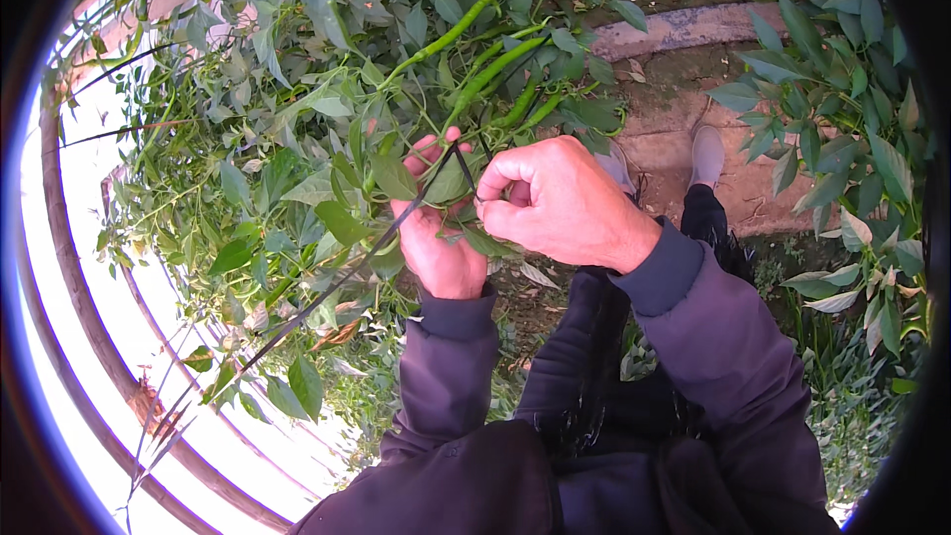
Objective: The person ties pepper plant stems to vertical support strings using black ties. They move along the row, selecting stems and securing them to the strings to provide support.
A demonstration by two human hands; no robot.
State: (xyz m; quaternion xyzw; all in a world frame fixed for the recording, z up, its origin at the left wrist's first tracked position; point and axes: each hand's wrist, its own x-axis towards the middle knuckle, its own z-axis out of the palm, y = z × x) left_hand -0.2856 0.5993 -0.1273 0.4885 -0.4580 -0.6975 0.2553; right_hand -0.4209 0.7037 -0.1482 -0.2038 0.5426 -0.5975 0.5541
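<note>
A flat black strap (349, 258) runs tautly from the lower left up to my left hand (442, 249), where it bends sharply at the fingertips. My left hand, palm up, is curled around the strap and the leafy stems of a pepper plant (342, 223); leaves hide part of its grip. Thumb and forefinger of my right hand (565, 204) pinch the strap's short end just to the right. Long green chili peppers (494, 74) hang just beyond both hands, and another dark length of strap passes among them.
More pepper plants (825, 96) stand on the right. Beyond bare soil lies a pale strip (691, 26) across the ground. My shoes (707, 148) are on the reddish path. Curved poles (70, 238) of a frame rise at the left against bright light.
</note>
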